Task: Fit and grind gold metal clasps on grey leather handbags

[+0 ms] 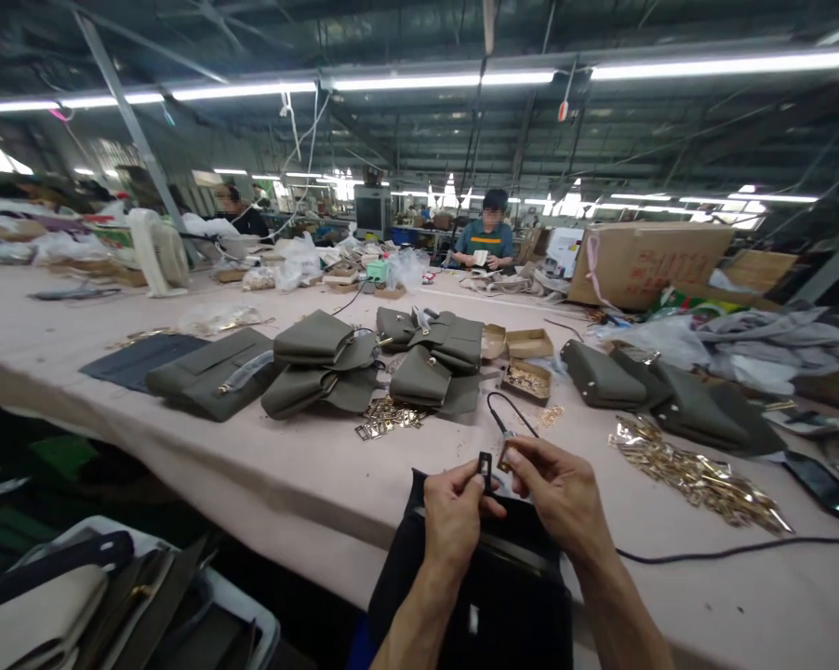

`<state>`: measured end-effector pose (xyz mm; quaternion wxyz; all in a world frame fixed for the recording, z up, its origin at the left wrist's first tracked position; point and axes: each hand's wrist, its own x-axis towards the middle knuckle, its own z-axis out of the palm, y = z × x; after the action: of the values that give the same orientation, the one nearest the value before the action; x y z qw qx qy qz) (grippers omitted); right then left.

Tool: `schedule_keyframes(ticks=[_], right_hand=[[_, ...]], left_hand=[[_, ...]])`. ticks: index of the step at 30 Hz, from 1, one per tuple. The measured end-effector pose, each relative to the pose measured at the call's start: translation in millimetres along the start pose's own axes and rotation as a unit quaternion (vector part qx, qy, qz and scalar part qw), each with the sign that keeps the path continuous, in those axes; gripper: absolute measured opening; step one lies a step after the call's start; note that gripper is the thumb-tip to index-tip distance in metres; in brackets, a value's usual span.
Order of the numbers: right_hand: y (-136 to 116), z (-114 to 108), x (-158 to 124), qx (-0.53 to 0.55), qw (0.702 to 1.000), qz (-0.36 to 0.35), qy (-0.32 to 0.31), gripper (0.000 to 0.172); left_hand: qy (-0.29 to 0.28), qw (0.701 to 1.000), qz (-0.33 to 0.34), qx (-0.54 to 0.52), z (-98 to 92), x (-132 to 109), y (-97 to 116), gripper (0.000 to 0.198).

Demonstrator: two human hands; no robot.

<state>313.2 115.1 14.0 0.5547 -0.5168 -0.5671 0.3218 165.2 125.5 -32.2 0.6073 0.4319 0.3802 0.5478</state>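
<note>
On the counter [322,456], a pale pinkish covering; across it, folded grey-green bags [419,377], smooth, leather-like, with squared flaps and rounded folds. Further right, a heap of shiny gold-toned metal pieces [699,479], thin and elongated; at centre, a smaller heap of gold-toned frames [388,419], rectangular, beside shallow cardboard boxes [531,355]. Below both hands, at the counter's near edge, a black bag [496,596], dark and soft-looking. With left hand [454,512], pinching a small black slotted tab [486,473] upright between thumb and fingers, above the black bag. With right hand [563,489], thumb and fingertips closed on a small piece [504,456] near the tab, too small to identify
</note>
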Motion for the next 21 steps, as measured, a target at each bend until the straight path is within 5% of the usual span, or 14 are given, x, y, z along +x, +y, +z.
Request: schedule_keyframes(ticks=[7, 21], right_hand=[[-4.9, 6.2, 2.1, 0.025, 0.998, -0.009, -0.056, 0.036], [5.0, 6.4, -5.5, 0.021, 0.999, 0.028, -0.031, 0.039]], left_hand=[[-0.053, 0.999, 0.004, -0.011, 3.0, -3.8, 7.8, 0.03], [-0.092, 0.995, 0.023, -0.014, 0.3, -13.1, 11.8, 0.032]])
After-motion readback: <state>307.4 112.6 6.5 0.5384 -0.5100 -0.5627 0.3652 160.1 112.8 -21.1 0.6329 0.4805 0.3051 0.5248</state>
